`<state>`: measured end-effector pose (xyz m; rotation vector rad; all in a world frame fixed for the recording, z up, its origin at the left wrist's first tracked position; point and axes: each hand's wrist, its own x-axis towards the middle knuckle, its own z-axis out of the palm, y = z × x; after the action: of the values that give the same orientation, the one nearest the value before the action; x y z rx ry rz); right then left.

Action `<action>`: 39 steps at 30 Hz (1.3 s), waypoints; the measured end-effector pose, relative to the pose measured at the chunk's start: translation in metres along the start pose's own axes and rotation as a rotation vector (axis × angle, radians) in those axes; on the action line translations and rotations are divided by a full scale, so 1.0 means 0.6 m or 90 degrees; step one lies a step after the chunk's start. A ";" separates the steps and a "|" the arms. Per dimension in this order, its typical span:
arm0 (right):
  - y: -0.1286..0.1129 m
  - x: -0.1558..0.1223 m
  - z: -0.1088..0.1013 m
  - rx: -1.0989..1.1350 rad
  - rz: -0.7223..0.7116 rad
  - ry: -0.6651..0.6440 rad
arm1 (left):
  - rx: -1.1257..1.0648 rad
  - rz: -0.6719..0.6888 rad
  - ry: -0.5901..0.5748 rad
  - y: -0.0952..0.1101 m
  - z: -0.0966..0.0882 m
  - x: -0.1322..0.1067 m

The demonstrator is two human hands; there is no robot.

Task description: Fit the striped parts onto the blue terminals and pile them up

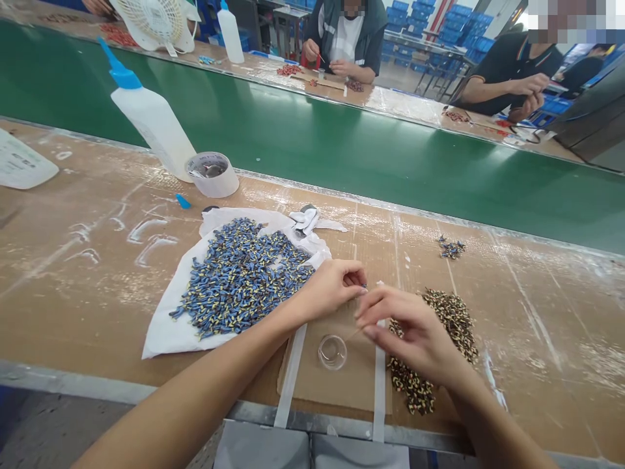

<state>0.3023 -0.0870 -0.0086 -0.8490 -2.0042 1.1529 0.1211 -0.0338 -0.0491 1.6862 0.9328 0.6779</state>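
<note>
My left hand [332,286] is closed in a pinch, with a tiny dark blue piece [364,286] just showing at its fingertips. Close beside it, my right hand [403,326] pinches a thin wooden stick [352,335] that slants down toward a small clear round cup [333,352]. The cup stands on a cardboard sheet [336,387] taped down along its sides. Left of my hands, a heap of small blue, black and yellow pieces [244,280] lies on a white cloth [163,329]. Partly behind my right hand is a pile of small black and cream pieces [449,319].
A white bottle with a blue nozzle [153,120] leans by a tape roll [215,177]; a blue cap [183,201] lies near. A few blue pieces [451,247] lie at the right. Beyond the green belt [293,143], people work at another bench with a fan [156,23].
</note>
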 end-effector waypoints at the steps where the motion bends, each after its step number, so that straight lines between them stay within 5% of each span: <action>1: -0.003 0.000 0.008 -0.020 -0.012 -0.044 | -0.005 -0.001 0.001 0.000 0.000 0.000; 8: -0.001 0.008 0.030 -0.110 -0.027 -0.130 | -0.013 -0.030 0.002 0.001 -0.003 0.001; 14: 0.038 -0.024 -0.124 -0.287 0.207 0.191 | 0.013 -0.035 0.015 0.004 -0.007 0.002; 18: 0.083 -0.052 -0.189 -0.380 0.323 0.109 | 0.008 -0.040 0.025 0.006 -0.009 0.002; 21: 0.097 -0.047 -0.174 -0.356 0.357 0.064 | -0.005 -0.047 0.033 0.010 -0.013 0.001; 26: 0.094 -0.026 -0.138 -0.375 0.340 0.098 | -0.012 -0.057 0.071 0.015 -0.028 -0.002; 32: 0.090 -0.017 -0.136 -0.325 0.268 0.169 | -0.022 -0.047 0.125 0.035 -0.048 -0.006; 39: 0.006 0.044 -0.163 -0.064 0.135 0.232 | -0.023 0.040 0.190 0.122 -0.090 0.015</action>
<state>0.3660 -0.0197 0.0322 -1.2513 -1.7125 0.9331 0.1008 -0.0095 0.0366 1.6136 1.0706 1.0025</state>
